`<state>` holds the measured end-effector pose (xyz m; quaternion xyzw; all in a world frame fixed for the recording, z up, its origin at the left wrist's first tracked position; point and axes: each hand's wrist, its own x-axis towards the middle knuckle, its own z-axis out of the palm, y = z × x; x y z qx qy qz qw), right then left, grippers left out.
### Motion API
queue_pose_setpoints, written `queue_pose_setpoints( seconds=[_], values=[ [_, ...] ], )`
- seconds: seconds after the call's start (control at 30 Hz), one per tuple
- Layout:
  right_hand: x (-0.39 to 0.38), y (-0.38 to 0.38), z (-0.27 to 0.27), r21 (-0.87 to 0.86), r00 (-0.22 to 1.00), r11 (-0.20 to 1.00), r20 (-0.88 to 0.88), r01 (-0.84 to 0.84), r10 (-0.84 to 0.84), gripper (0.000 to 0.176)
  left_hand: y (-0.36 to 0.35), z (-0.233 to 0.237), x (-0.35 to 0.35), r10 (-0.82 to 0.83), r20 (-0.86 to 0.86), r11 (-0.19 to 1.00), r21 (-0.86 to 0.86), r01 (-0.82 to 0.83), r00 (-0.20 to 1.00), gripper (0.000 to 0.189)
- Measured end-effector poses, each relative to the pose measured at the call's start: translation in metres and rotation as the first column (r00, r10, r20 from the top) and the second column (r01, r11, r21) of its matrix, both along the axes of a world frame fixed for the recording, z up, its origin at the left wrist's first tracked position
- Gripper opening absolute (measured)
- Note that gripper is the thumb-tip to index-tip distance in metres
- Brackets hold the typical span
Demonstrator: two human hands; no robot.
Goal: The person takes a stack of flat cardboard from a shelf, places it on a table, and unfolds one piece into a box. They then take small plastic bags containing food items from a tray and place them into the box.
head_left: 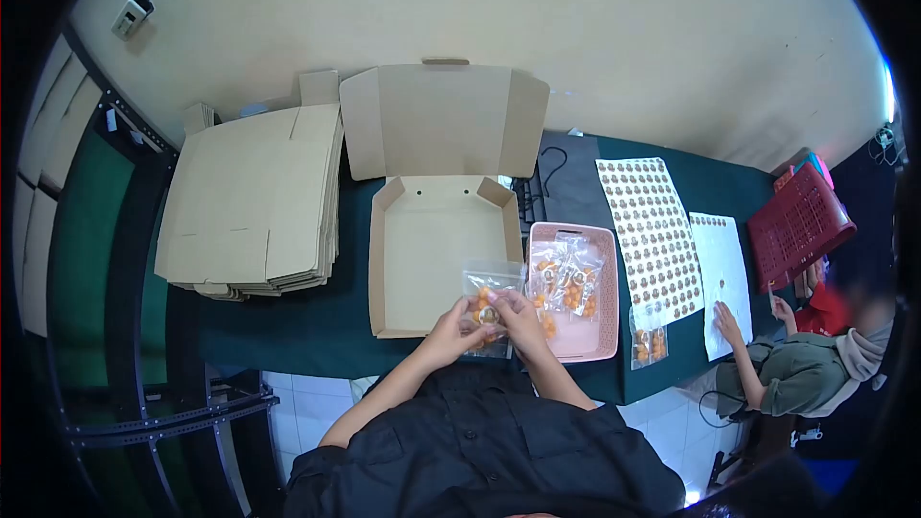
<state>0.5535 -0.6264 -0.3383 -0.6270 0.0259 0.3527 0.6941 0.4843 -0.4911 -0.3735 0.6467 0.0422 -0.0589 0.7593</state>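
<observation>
My left hand and my right hand both pinch a clear zip bag of small orange pieces, with a round sticker on its front. They hold it over the front right corner of an open cardboard box, whose lid stands upright behind it. Part of the bag is hidden by my fingers. Just right of my right hand is a pink basket, in which several similar filled bags lie.
Flattened cardboard boxes are stacked at left. Sticker sheets and another filled bag lie right of the basket. A co-worker sits at far right, one hand on a second sheet. A dark red basket stands beyond.
</observation>
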Motion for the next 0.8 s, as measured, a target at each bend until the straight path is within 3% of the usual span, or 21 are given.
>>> queue_pose_setpoints(
  seconds=[0.03, 0.1, 0.17, 0.23, 0.3, 0.33, 0.37, 0.4, 0.43, 0.5, 0.53, 0.57, 0.63, 0.7, 0.73, 0.77, 0.8],
  values=[
    [0.002, 0.001, -0.004, 0.001, 1.0, 1.0, 0.009, -0.001, 0.001, 0.031, 0.0, 0.004, -0.001, 0.001, 0.009, 1.0, 0.001, -0.001, 1.0, 0.045],
    [-0.002, 0.003, -0.018, 0.133, 0.965, 0.964, 0.093, 0.232, -0.246, 0.031, 0.003, 0.012, -0.001, -0.124, 0.004, 0.992, 0.005, 0.124, 0.992, 0.056],
    [-0.001, 0.003, -0.024, 0.11, 0.925, 0.948, 0.212, 0.298, -0.315, 0.029, 0.001, 0.004, -0.005, -0.129, -0.052, 0.992, -0.008, 0.128, 0.99, 0.062],
    [-0.001, -0.005, -0.035, -0.049, 0.932, 0.984, 0.333, 0.17, -0.145, 0.025, -0.005, 0.003, -0.006, -0.009, -0.047, 0.999, -0.033, 0.007, 0.999, 0.053],
    [-0.01, -0.001, -0.026, -0.031, 0.954, 0.993, 0.285, 0.111, -0.097, 0.025, -0.001, -0.018, 0.002, 0.167, 0.047, 0.986, 0.006, -0.168, 0.985, 0.031],
    [-0.012, -0.001, -0.023, -0.025, 0.943, 0.99, 0.311, 0.136, -0.121, 0.025, 0.009, -0.019, 0.003, 0.181, 0.005, 0.974, 0.136, -0.18, 0.983, 0.022],
    [-0.013, 0.001, -0.023, -0.049, 0.949, 0.998, 0.315, 0.029, -0.012, 0.026, 0.019, -0.019, 0.005, 0.207, -0.03, 0.944, 0.267, -0.191, 0.978, 0.018],
    [-0.011, 0.001, -0.023, -0.075, 0.944, 0.994, 0.314, -0.081, 0.1, 0.028, 0.024, -0.014, 0.007, 0.189, -0.005, 0.946, 0.269, -0.181, 0.982, 0.018],
    [-0.007, 0.0, -0.025, -0.069, 0.939, 0.996, 0.335, -0.063, 0.082, 0.028, 0.027, -0.008, 0.007, 0.198, 0.048, 0.944, 0.258, -0.204, 0.979, 0.019],
    [0.0, -0.003, -0.027, 0.035, 0.923, 0.976, 0.334, -0.215, 0.191, 0.032, 0.029, -0.004, 0.006, 0.192, 0.098, 0.944, 0.252, -0.211, 0.976, 0.023],
    [0.005, -0.006, -0.023, 0.08, 0.91, 0.945, 0.306, -0.316, 0.279, 0.035, 0.03, -0.005, 0.006, 0.206, 0.098, 0.954, 0.2, -0.222, 0.974, 0.023],
    [0.011, -0.008, -0.022, 0.086, 0.912, 0.948, 0.313, -0.306, 0.266, 0.035, 0.031, -0.005, 0.007, 0.22, 0.095, 0.962, 0.146, -0.232, 0.971, 0.023],
    [0.018, -0.012, -0.023, 0.045, 0.869, 0.902, 0.293, -0.429, 0.399, 0.037, 0.038, -0.01, 0.005, 0.144, 0.082, 0.985, 0.079, -0.151, 0.986, 0.025],
    [0.022, -0.011, -0.016, 0.027, 0.868, 0.911, 0.317, -0.411, 0.382, 0.039, 0.046, -0.018, 0.007, 0.086, 0.018, 0.996, -0.021, -0.086, 0.996, 0.023],
    [0.023, -0.01, -0.013, 0.019, 0.901, 0.953, 0.332, -0.302, 0.279, 0.038, 0.047, -0.012, 0.009, 0.074, 0.025, 0.997, -0.014, -0.073, 0.997, 0.023],
    [0.023, -0.009, -0.011, 0.015, 0.923, 0.982, 0.343, -0.19, 0.173, 0.037, 0.048, -0.007, 0.006, 0.194, 0.051, 0.981, -0.041, -0.192, 0.98, 0.027],
    [0.024, -0.007, -0.01, 0.02, 0.922, 0.983, 0.352, -0.18, 0.162, 0.037, 0.047, 0.003, 0.006, 0.314, 0.079, 0.948, -0.073, -0.308, 0.946, 0.033]
  ],
)
